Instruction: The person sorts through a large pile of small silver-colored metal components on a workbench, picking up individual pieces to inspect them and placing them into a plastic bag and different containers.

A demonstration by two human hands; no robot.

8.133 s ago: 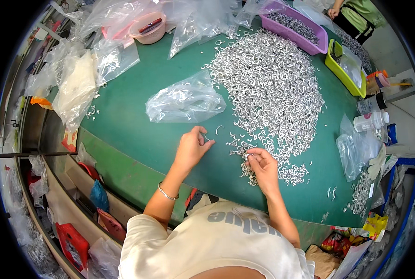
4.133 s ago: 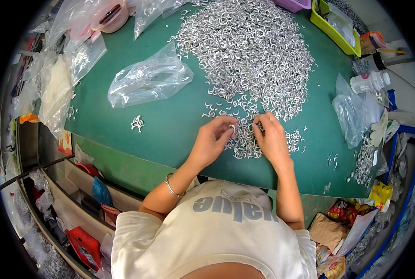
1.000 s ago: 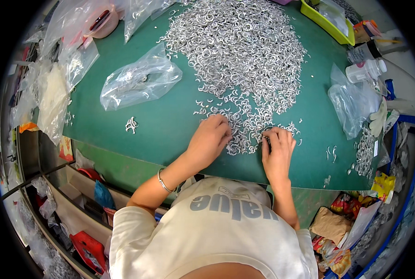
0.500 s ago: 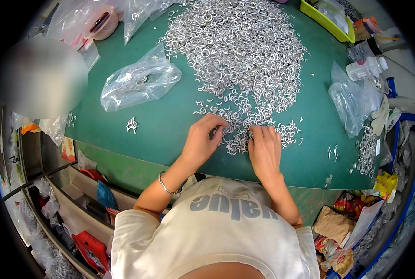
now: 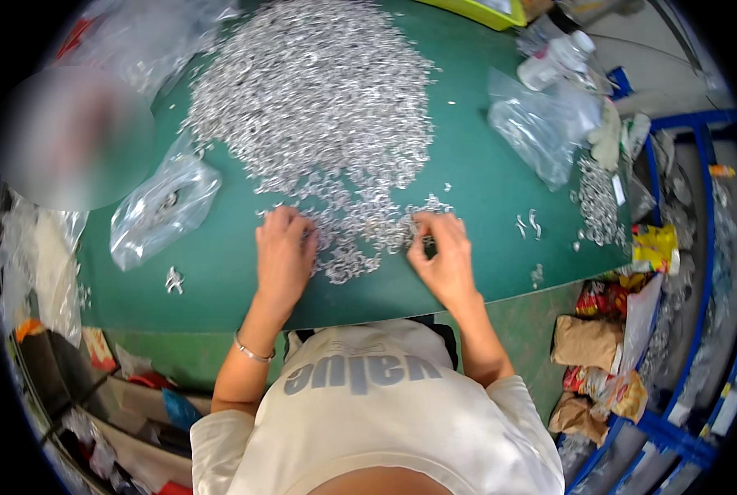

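A large heap of small silver, curved metal pieces point(image 5: 319, 91) covers the far middle of the green table point(image 5: 220, 297). From it a thinner scatter of loose pieces point(image 5: 348, 260) runs toward me. At the left edge of this scatter my left hand point(image 5: 284, 252) rests with its fingers curled down. Opposite it, my right hand point(image 5: 444, 256) has thumb and forefinger bent together in a pinch over the pieces at the right edge. Motion blur and my own fingers hide what lies between the fingertips of either hand.
A clear plastic bag point(image 5: 166, 202) holding a few pieces lies left, near a small cluster point(image 5: 174, 280). On the right are another clear bag point(image 5: 541, 124), a white bottle point(image 5: 556, 62) and a smaller pile point(image 5: 599, 202). Blue racks point(image 5: 702, 247) stand beyond the table's right edge.
The view has shifted, so the table contents sit further left. My hands have moved apart, to opposite sides of the scatter. My right thumb and forefinger now form a pinch.
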